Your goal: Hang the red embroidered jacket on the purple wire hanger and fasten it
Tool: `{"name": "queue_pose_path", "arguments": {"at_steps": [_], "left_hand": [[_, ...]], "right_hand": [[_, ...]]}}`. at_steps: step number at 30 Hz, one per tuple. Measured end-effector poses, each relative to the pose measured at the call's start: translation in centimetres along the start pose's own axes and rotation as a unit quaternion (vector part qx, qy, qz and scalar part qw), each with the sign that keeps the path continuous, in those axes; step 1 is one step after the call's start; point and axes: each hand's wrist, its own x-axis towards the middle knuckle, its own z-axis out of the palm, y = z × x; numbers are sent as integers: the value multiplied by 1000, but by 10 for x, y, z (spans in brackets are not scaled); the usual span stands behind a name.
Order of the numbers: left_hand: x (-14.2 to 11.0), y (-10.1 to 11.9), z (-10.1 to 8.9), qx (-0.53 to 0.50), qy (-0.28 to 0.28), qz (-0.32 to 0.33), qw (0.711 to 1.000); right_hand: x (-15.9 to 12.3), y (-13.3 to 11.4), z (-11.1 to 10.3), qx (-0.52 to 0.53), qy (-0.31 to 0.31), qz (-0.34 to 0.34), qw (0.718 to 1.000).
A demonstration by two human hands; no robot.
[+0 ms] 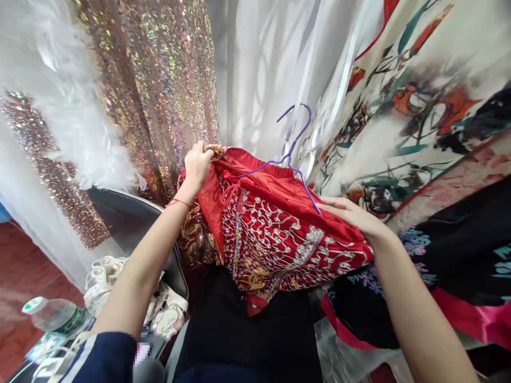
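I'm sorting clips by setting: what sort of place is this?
Probably a costume storage or dressing area, judging by the gold sequined cloth, the ornate red garment and the purple hanger at its opening.

On comes the chair [136, 227], dark panel at the far side, grey rim sweeping round its right edge! In front of that panel, piled in folds, a white spotted cloth bundle [99, 282], and right up by the right edge, a pale cartoon-shaped piece [167, 321]. Swing to the left edge: clear bottle [58, 315], white cap pointing outward over the red floor [30, 260], upright or lying, too tough to call! Just nearer, a pale-blue packet [44, 344], white straps [59, 360] looping beside it.
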Motion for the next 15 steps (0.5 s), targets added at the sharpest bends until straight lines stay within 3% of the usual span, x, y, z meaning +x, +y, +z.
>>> {"name": "queue_pose_path", "arguments": {"at_steps": [2,5,8,10,12,15], "left_hand": [[14,-1,-1,21,-50,17,998],[18,1,7,35,-177,30,983],[6,0,17,42,-212,25,976],[0,-2,19,48,-195,3,980],[-1,-4,15,42,-140,-27,989],[7,1,3,10,-52,-45,998]], "right_hand": [[1,5,1,15,-11,8,1000],[-3,15,-3,41,3,18,999],[-11,24,-8,48,66,-5,997],[-18,27,-8,25,111,-24,993],[-26,29,-5,-8,160,-54,986],[-36,31,5,-21,316,-136,939]]}}
